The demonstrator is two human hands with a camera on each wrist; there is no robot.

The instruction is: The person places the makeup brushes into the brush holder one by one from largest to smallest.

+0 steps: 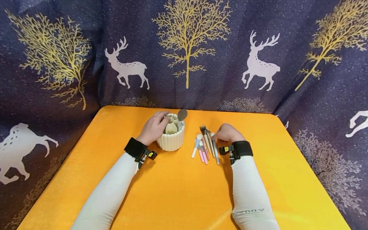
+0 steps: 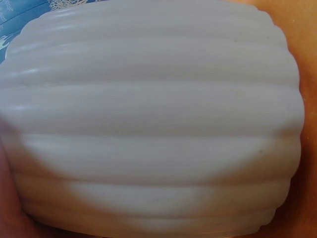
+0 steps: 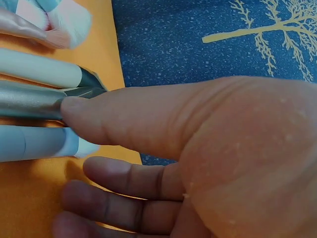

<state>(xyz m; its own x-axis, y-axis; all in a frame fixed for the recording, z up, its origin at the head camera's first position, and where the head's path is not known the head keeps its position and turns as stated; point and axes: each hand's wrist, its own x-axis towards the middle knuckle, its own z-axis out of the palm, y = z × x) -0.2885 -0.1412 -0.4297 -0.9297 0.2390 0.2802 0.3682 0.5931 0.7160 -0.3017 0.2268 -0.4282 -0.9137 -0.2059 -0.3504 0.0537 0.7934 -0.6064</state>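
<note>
A cream ribbed brush holder with inner compartments stands upright on the table. One makeup brush with a dark round head pokes up from its right side. My left hand holds the holder by its left rim; the left wrist view is filled by the holder's ribbed wall. To the right, my right hand is beside several loose makeup brushes. In the right wrist view its thumb overlaps the end of a silver brush, with a blue brush below; contact is unclear.
An orange cloth covers the table. Pink-handled brushes and a blue-and-white brush lie between the holder and my right hand. A dark curtain with deer and trees hangs behind the far edge.
</note>
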